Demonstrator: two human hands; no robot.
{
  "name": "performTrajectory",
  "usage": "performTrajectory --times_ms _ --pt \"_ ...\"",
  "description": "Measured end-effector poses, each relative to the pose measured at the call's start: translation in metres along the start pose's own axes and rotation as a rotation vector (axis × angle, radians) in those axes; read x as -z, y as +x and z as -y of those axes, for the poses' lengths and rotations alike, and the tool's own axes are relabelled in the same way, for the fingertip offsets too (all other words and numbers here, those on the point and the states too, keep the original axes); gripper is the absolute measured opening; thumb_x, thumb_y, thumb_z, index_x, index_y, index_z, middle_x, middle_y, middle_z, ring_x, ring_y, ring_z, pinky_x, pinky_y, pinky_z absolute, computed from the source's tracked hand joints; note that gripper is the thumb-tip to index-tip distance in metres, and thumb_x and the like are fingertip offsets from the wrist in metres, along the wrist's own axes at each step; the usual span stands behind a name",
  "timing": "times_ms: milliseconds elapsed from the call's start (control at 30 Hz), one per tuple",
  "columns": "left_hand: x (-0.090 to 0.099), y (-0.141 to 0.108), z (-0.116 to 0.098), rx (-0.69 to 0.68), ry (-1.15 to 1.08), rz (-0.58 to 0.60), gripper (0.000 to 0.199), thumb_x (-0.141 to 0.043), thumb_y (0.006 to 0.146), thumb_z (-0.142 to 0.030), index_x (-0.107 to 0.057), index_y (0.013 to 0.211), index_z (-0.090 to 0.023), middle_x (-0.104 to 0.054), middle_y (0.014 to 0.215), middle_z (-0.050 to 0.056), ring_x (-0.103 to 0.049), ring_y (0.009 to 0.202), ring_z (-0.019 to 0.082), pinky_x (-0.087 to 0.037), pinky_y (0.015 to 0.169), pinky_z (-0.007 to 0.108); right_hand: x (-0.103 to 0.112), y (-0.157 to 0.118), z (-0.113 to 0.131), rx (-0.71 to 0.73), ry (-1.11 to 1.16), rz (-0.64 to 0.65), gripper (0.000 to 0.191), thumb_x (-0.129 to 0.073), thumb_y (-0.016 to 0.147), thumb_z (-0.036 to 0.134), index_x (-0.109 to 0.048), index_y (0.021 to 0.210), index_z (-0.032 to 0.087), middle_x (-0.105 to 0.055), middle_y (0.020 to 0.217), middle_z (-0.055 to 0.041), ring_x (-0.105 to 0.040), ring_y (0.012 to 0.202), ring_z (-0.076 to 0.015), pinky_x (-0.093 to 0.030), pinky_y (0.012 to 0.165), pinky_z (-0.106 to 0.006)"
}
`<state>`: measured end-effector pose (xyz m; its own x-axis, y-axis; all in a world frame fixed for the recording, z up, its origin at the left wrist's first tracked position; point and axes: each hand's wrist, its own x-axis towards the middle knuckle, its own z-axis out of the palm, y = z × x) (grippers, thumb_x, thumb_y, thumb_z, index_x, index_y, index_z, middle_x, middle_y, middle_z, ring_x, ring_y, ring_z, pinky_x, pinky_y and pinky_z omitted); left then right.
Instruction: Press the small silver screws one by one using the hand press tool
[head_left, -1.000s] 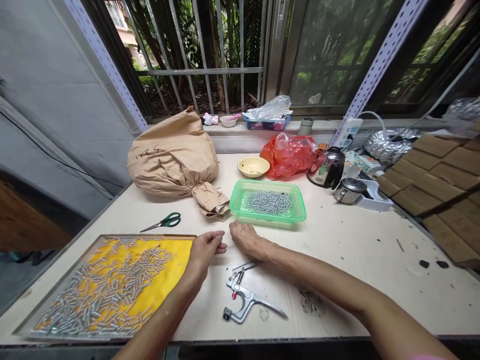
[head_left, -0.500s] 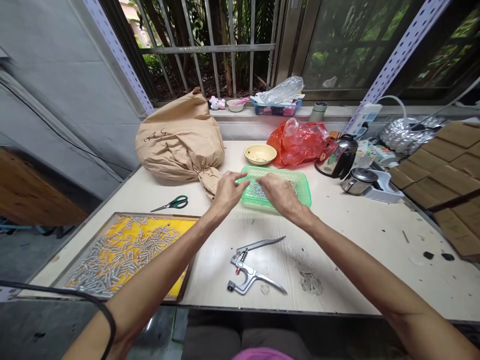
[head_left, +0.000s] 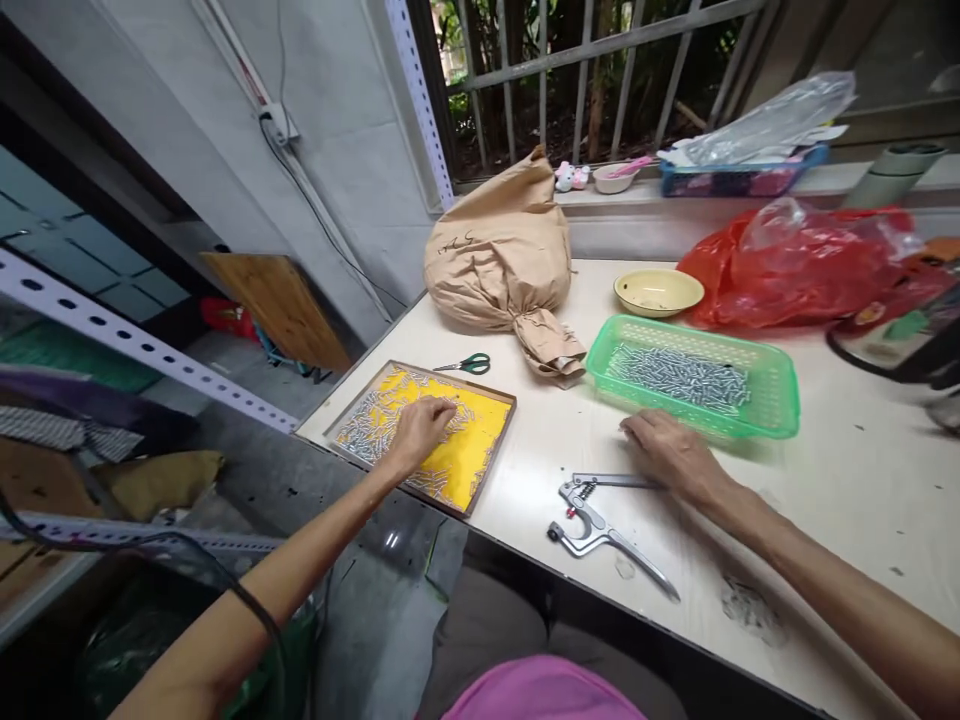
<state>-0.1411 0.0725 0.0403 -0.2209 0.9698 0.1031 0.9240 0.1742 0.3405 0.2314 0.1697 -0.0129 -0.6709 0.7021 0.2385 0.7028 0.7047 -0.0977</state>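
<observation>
My left hand is over a shallow wooden-framed tray with a yellow base, its fingers pinched together among small silvery metal pins. Whatever is between those fingertips is too small to make out. On the right, my right hand hovers at the near side of a green plastic basket, fingers drawn together and their contents hidden. Many similar metal pins lie in that basket. Silver snap pliers rest on the table just below my right hand, one handle partly covered by it.
Green-handled scissors lie behind the tray. Farther back are a tied brown cloth bag, a cream bowl and a red plastic bag. A kettle stands at the right. The table's front edge runs before my lap.
My left hand has moved from the green basket to the pins in the yellow tray. My right hand has drawn back from over the basket toward the pliers. The view has turned left.
</observation>
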Motion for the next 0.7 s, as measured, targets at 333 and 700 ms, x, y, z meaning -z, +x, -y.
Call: performTrajectory --times_ms 333,700 --pt "-0.024 -0.009 0.000 -0.213 0.291 0.195 0.024 -0.047 0.087 -0.020 -0.069 0.079 -0.015 -0.061 0.086 0.009 -0.053 0.091 0.021 -0.040 0.077 0.030 0.079 0.009 -0.008 -0.176 -0.098 -0.138 0.037 -0.041 0.093 0.037 -0.053 0.122 0.016 -0.059 0.105 -0.0140 -0.057 0.079 -0.0230 -0.040 0.061 -0.033" --pt "-0.025 -0.007 -0.013 -0.227 0.062 0.060 0.014 -0.053 0.084 -0.019 -0.067 0.083 -0.014 -0.063 0.088 0.009 -0.057 0.086 0.020 -0.043 0.076 0.030 0.044 -0.096 0.096 -0.172 0.125 0.470 0.022 -0.040 0.095 0.031 -0.058 0.095 0.017 -0.057 0.095 -0.0067 -0.057 0.073 -0.0148 -0.036 0.059 -0.026"
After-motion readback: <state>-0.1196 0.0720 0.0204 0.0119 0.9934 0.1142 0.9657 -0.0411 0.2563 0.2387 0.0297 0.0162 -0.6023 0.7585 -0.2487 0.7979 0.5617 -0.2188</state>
